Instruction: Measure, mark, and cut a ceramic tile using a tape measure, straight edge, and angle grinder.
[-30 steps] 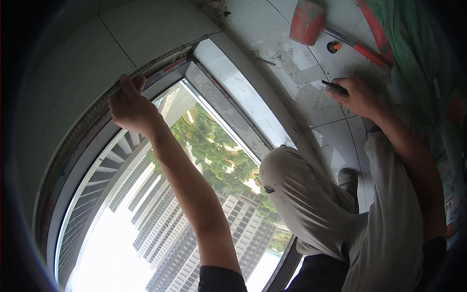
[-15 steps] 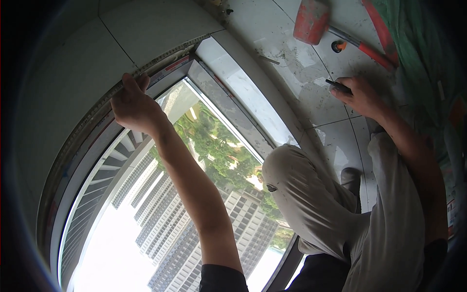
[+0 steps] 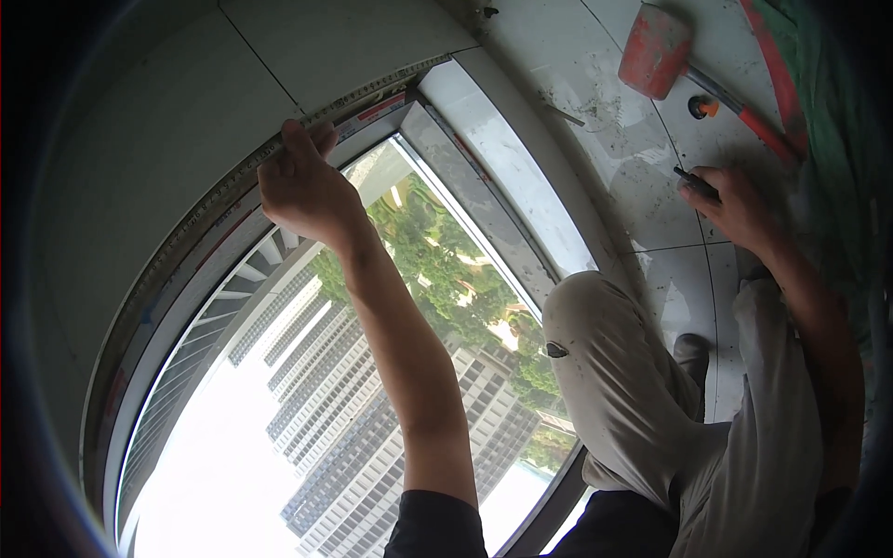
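My left hand [image 3: 312,186] is closed on a long thin strip with measuring marks, which looks like a tape measure blade [image 3: 395,79]. The blade runs along the seam between the tiled wall and the window frame [image 3: 167,321]. Fingers and thumb pinch it just below a tile joint. Over the floor tiles at the right, my right hand [image 3: 735,206] grips a slim black marker pen [image 3: 698,183], its thin tip pointing up and left. Part of the pen is hidden by the fingers.
A red rubber mallet [image 3: 658,51] lies on the dusty floor tiles, beside a small black-and-orange piece [image 3: 702,108]. Green cloth [image 3: 837,139] hangs at the right. My bent knee [image 3: 595,325] is near the white sill [image 3: 512,153]; buildings show through the glass.
The view has shifted, so the scene sits farther right. Both hands keep their holds, with little movement against the wall and floor.
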Tool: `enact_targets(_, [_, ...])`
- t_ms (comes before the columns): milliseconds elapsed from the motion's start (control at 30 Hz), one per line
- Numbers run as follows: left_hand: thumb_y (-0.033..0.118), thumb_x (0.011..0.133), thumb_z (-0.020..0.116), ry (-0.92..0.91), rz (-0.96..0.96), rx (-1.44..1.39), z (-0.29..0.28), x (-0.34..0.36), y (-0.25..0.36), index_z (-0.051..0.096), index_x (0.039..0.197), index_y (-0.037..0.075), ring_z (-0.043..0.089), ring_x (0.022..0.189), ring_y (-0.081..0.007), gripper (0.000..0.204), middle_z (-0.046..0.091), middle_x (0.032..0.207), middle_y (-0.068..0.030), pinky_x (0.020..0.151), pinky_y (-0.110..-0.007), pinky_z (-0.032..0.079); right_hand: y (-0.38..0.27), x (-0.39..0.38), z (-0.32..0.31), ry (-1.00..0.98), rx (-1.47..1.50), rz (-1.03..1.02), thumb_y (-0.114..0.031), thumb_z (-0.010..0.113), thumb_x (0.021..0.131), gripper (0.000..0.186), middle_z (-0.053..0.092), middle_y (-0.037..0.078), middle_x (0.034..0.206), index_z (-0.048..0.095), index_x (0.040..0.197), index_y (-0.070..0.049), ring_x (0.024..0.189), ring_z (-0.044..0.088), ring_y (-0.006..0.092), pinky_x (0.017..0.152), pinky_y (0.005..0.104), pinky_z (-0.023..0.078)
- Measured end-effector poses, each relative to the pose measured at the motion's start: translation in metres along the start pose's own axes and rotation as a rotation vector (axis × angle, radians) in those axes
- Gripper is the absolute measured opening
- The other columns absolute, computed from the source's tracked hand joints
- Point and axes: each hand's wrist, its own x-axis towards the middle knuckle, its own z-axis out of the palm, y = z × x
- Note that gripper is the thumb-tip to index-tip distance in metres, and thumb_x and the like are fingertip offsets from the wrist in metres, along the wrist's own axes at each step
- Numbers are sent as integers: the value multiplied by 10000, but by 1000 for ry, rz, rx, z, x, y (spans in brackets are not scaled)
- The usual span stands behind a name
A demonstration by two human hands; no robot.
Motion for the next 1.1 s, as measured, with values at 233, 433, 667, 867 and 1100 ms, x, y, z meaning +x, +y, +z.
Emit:
enact_targets(233, [122,1116,712,19,-19,-19,6,-2,1,712,985,-123,835,765,-238,279,825,910,-236,714,-340,746,4,3,0,-32,24,24,-236,738,1084,276,666,157,765,734,1069,40,688,639,233,705,428,516])
enact_targets(433, [112,1120,705,9,-7,12,4,-2,-1,718,1021,-128,844,796,-252,260,828,955,-250,720,-337,752,2,0,2,70,55,-34,-271,747,1078,320,616,168,707,708,974,29,644,601,303,682,465,494])
enact_targets(667, [156,1124,702,15,10,-23,5,-2,-2,715,1010,-174,853,827,-296,349,821,964,-283,741,-334,765,-2,4,-4,-4,68,68,-259,729,1091,285,657,114,743,730,1046,23,667,611,182,674,404,503])
enact_targets(867, [153,1130,699,16,-35,-21,5,-2,1,718,1054,-134,852,824,-271,297,831,976,-252,737,-337,751,-1,2,-1,17,47,51,-264,727,1092,289,647,105,731,734,1052,21,667,600,170,672,399,500])
enact_targets(1100, [151,1128,687,10,-29,-30,7,-4,4,704,1000,-176,854,834,-302,351,823,959,-282,756,-343,763,0,2,-3,14,76,72,-255,732,1086,279,637,86,711,739,1034,19,671,603,150,664,383,500])
